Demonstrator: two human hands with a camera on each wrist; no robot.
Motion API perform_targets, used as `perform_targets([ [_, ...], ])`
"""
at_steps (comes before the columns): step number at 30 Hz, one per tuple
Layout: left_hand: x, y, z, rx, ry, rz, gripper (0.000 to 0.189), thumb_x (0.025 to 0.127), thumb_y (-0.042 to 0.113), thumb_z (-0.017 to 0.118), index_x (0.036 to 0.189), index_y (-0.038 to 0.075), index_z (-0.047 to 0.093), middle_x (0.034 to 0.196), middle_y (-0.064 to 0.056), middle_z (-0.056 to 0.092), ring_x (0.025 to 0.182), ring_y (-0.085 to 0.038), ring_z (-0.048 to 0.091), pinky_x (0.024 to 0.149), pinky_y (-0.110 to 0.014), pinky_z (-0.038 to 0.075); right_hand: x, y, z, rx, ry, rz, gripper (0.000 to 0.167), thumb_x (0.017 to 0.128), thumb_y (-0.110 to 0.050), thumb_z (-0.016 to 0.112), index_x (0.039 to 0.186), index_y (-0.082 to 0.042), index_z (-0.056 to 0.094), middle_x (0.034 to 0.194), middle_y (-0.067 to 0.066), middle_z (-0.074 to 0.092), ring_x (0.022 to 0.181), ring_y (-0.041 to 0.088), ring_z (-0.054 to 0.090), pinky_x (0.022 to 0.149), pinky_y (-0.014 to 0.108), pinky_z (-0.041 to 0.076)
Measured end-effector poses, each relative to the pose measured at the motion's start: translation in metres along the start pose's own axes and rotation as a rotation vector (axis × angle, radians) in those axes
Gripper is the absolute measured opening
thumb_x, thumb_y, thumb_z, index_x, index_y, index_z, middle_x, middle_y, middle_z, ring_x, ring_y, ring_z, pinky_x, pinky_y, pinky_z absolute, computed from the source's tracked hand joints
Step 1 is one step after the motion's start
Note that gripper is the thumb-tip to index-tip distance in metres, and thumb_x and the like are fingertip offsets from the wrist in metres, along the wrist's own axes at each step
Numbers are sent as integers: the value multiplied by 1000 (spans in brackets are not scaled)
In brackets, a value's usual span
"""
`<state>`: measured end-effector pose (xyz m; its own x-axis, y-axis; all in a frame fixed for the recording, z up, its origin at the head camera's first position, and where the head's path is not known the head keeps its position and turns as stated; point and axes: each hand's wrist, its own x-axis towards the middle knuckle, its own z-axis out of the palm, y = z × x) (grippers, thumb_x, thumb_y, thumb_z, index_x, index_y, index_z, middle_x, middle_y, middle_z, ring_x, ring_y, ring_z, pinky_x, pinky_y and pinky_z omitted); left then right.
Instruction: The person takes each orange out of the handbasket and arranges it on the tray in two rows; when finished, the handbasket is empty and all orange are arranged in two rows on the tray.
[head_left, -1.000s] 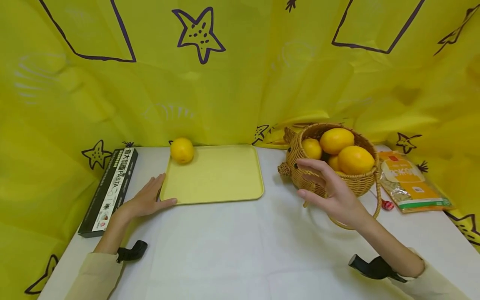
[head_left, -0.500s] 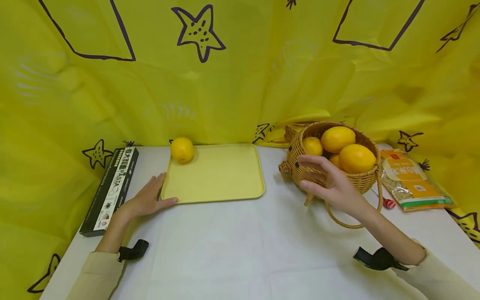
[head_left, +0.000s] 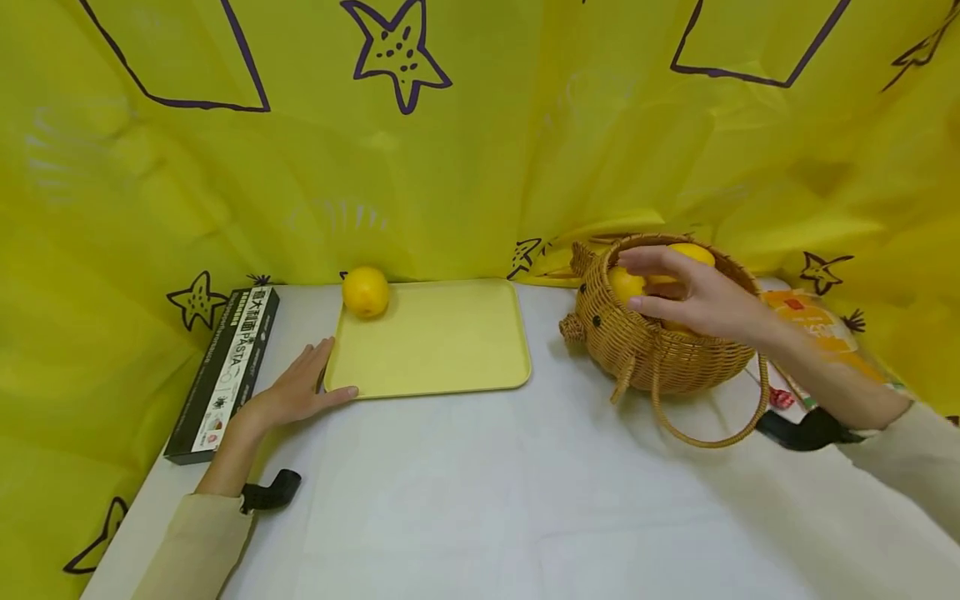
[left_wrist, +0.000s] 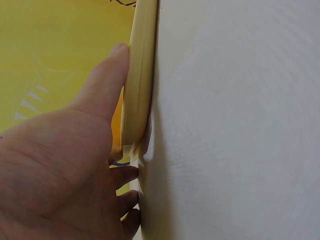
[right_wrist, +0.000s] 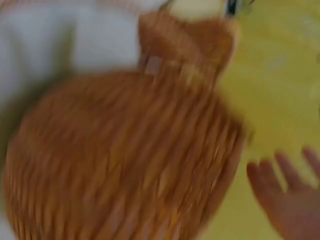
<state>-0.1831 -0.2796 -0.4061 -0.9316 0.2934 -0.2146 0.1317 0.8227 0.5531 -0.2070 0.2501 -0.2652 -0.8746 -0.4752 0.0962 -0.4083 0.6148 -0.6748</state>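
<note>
My left hand (head_left: 296,393) rests at the near left corner of a pale yellow tray (head_left: 435,350), its thumb along the front rim and its fingers by the left side. In the left wrist view the straight thumb lies against the tray edge (left_wrist: 137,85), fingertips low beside the table. One lemon (head_left: 366,292) sits in the tray's far left corner. My right hand (head_left: 705,292) is over the mouth of a wicker pig-shaped basket (head_left: 675,362), fingers loosely bent and apart. Lemons (head_left: 626,284) lie inside, partly hidden by that hand. The right wrist view is blurred.
A black and white pasta box (head_left: 232,367) lies at the left. Right of the basket are an orange food bag (head_left: 813,321), partly behind my forearm, and a red-wrapped lollipop (head_left: 781,399). A yellow patterned curtain (head_left: 450,183) hangs behind.
My right hand has moved up and to the right, from in front of the basket to over its mouth. The left hand stays at the tray corner. The view has tilted slightly.
</note>
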Motion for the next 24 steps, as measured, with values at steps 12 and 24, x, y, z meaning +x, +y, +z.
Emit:
perform_targets([
  [12, 2, 1, 0, 21, 9, 2, 104, 89, 52, 61, 154, -5, 1, 159, -32, 1, 146, -53, -2, 115, -70, 5, 55, 42, -82, -245, -435, 96, 54, 97, -21, 57, 144, -1, 41, 149, 24, 41, 139, 46, 33, 108, 66, 30],
  [24, 0, 2, 1, 5, 6, 1, 105, 89, 51, 62, 154, -5, 2, 159, -32, 2, 146, -53, -2, 115, -70, 5, 72, 51, -98, -256, -546, 210, 54, 101, -34, 48, 149, -10, 38, 155, 23, 33, 143, 49, 22, 109, 70, 24],
])
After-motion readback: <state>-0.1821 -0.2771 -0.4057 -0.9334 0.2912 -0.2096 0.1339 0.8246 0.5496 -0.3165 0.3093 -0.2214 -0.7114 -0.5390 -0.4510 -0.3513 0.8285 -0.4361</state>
